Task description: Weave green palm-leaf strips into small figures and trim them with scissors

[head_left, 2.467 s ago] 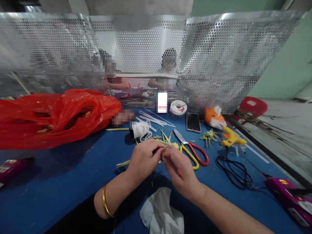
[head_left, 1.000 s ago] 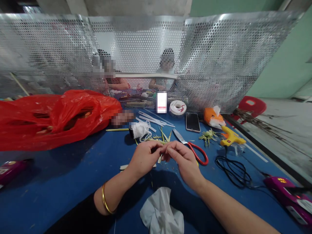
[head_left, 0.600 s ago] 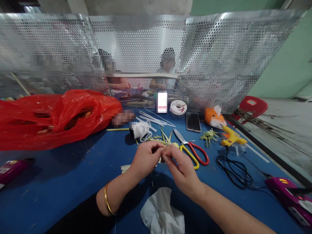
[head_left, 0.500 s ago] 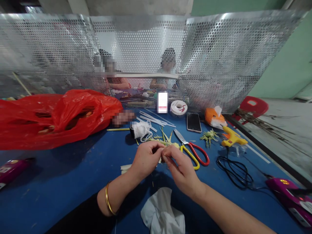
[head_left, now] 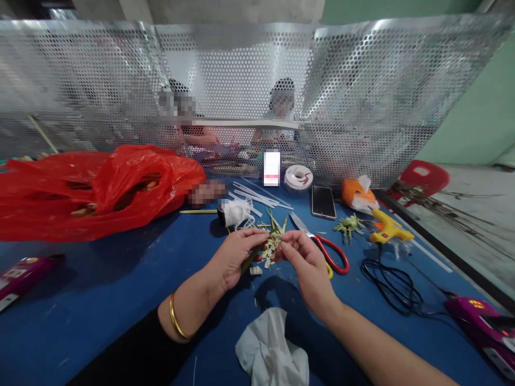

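Note:
My left hand (head_left: 237,252), below a gold bangle, is closed on a greenish-brown stem (head_left: 250,259) whose lower part shows under the palm. Thumb and fingertips pinched, my right hand (head_left: 306,260) meets it at the front; what those fingers hold is too small to make out. Pale green plant trimmings (head_left: 272,247) lie behind and between the fingertips. Beside my right hand rest scissors (head_left: 330,253) with a red and a yellow handle, blades pointing away. A black-ended spool of white cord (head_left: 237,213) sits beyond my left hand.
A red plastic bag (head_left: 100,198) spreads over the left side. At right are a phone (head_left: 323,202), an orange tissue pack (head_left: 359,194), a yellow glue gun (head_left: 389,227) and coiled black cable (head_left: 390,284). White cloth (head_left: 273,348) lies near me; a perforated screen (head_left: 241,69) stands behind.
My hands have drawn slightly apart and turned, so the stem under the left palm and more trimmings now show. The view has shifted slightly.

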A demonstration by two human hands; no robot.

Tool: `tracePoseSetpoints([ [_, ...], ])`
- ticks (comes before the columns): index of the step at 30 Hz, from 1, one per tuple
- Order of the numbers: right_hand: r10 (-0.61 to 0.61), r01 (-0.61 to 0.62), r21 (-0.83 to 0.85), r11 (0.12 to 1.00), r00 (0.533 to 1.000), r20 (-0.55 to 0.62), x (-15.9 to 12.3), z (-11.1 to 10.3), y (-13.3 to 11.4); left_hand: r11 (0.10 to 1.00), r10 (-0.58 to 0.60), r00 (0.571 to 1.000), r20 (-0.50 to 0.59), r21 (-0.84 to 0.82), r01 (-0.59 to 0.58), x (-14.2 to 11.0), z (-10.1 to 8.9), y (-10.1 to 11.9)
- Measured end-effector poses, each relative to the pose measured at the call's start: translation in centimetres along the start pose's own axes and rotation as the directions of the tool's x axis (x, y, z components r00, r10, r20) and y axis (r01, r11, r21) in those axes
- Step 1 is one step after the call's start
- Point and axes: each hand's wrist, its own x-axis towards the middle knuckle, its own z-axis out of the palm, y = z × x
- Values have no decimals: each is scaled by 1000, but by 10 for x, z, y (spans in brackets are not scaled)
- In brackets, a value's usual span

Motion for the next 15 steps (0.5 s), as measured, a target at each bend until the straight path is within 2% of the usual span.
tracePoseSetpoints([
  [3, 131, -131, 2, 991, 991, -12, 3, 0, 3, 998, -14, 1000, 27, -62, 16, 0, -1, -1],
  [6, 207, -207, -10, 978, 978, 10, 5, -1, 3, 997, -27, 996, 88, -73, 33, 0, -3, -5],
  [9, 227, -227, -2, 974, 973, 30, 5, 0, 3, 997, -35, 989, 145, -66, 45, 1, -4, -10],
  [15, 244, -244, -13, 970, 966, 87, 5, 1, 3, 995, -22, 983, 180, -95, 40, 4, -4, -14],
])
